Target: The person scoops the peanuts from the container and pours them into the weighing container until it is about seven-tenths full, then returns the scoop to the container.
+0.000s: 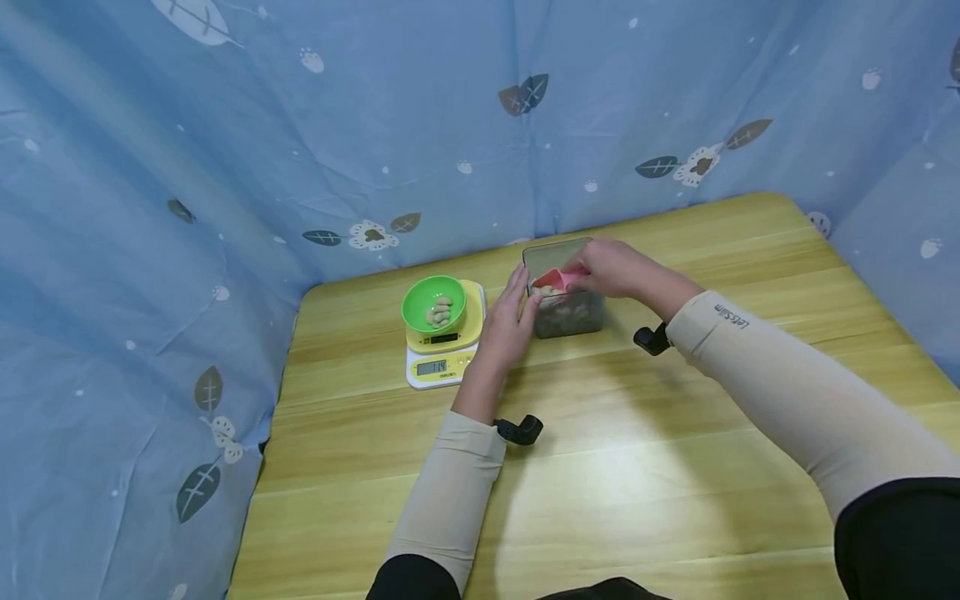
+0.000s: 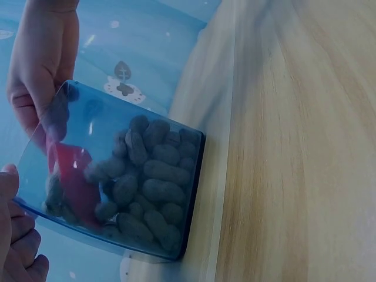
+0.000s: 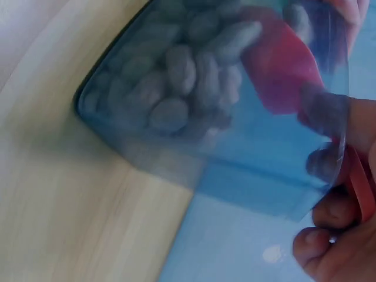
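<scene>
In the head view a translucent grey container (image 1: 570, 320) stands on the table, partly filled with peanuts in their shells (image 2: 161, 170). My right hand (image 1: 618, 268) reaches over its rim and grips the handle of a pink scoop (image 1: 553, 280). Through the wall, the right wrist view shows the scoop's bowl (image 3: 281, 67) inside among the peanuts. My left hand (image 1: 508, 327) rests against the container's left side, fingers extended along it and thumb near the front corner. To the left, a green bowl (image 1: 415, 310) with several peanuts sits on a yellow and white kitchen scale (image 1: 472, 312).
The scale's lit display (image 1: 431, 367) faces the front, close to the left forearm. Behind and left of the wooden table (image 1: 630, 467) hangs a blue patterned curtain (image 1: 450, 108). A black wrist camera (image 1: 521, 430) projects from the left wrist.
</scene>
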Demonstrator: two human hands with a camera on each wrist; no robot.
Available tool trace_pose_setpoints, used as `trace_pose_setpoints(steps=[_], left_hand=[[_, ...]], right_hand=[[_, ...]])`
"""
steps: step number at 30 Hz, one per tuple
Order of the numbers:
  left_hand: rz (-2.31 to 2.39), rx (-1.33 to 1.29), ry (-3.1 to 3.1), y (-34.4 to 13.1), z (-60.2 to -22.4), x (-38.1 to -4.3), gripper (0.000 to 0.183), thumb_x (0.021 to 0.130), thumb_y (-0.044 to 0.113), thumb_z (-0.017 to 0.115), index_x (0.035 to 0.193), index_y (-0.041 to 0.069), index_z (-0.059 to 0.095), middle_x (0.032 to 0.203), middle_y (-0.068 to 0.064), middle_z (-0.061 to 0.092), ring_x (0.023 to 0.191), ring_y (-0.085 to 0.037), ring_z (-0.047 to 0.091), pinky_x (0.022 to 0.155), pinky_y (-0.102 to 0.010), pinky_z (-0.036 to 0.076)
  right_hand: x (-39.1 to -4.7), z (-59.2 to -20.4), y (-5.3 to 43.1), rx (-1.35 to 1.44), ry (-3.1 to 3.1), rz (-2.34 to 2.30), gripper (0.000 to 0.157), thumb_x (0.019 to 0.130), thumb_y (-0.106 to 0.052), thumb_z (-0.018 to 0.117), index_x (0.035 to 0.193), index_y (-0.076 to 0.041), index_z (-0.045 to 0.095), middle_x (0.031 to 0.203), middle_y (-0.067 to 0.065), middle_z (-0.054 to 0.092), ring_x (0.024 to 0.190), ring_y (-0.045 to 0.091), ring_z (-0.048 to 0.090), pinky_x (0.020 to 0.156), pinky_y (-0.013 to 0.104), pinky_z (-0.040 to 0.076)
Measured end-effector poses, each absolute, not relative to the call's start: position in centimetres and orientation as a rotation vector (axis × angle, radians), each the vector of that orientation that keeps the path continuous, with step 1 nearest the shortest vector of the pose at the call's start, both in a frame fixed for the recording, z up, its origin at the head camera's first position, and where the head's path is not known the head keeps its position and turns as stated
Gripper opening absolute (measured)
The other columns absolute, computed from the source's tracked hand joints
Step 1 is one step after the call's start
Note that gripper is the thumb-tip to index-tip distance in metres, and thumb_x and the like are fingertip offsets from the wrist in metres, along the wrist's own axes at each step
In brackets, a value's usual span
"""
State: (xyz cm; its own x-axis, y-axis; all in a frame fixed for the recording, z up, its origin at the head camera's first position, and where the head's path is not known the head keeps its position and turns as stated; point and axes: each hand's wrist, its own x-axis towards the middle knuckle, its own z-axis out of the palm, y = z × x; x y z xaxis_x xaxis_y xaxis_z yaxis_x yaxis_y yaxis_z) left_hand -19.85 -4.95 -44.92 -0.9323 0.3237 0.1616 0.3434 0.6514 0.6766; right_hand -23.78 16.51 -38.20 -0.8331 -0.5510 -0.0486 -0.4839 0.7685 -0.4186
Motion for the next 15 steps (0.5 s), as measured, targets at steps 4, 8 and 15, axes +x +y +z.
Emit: trace_pose_setpoints(steps=[4, 8, 15], left_hand=[[-1.172, -0.573, -2.812, -5.0, -44.8, -19.9, 0.057, 0.106, 0.037, 0.041, 0.157, 0.016, 0.025, 0.164, 0.01, 0.016, 0.149, -0.015, 0.024, 0.122, -0.035, 0.024], [-1.166, -0.558, -2.822, -5.0, -44.9, -19.8, 0.058, 0.106, 0.042, 0.039, 0.158, 0.019, 0.024, 0.164, 0.012, 0.016, 0.149, -0.013, 0.023, 0.122, -0.033, 0.023], [-1.185, -0.547, -2.834, -5.0, -44.7, -19.4, 0.06, 0.105, 0.047, 0.036, 0.158, 0.021, 0.023, 0.164, 0.014, 0.014, 0.15, -0.011, 0.02, 0.122, -0.032, 0.021]], right_hand=[[-23.7, -38.2, 16.1, -0.786, 2.783, -0.591, 0.019, 0.092, -0.019, 0.071, 0.105, -0.005, 0.075, 0.094, 0.009, 0.075, 0.078, 0.021, 0.066, 0.073, 0.042, 0.053], [-23.7, -38.1, 16.5, -0.79, 2.78, -0.675, 0.018, 0.092, -0.018, 0.071, 0.102, -0.004, 0.075, 0.095, 0.01, 0.073, 0.082, 0.022, 0.063, 0.075, 0.042, 0.052], [-23.5, -39.0, 18.0, -0.659, 2.775, -0.914, 0.026, 0.092, -0.018, 0.069, 0.112, -0.001, 0.073, 0.102, 0.014, 0.065, 0.091, 0.027, 0.053, 0.075, 0.04, 0.041]])
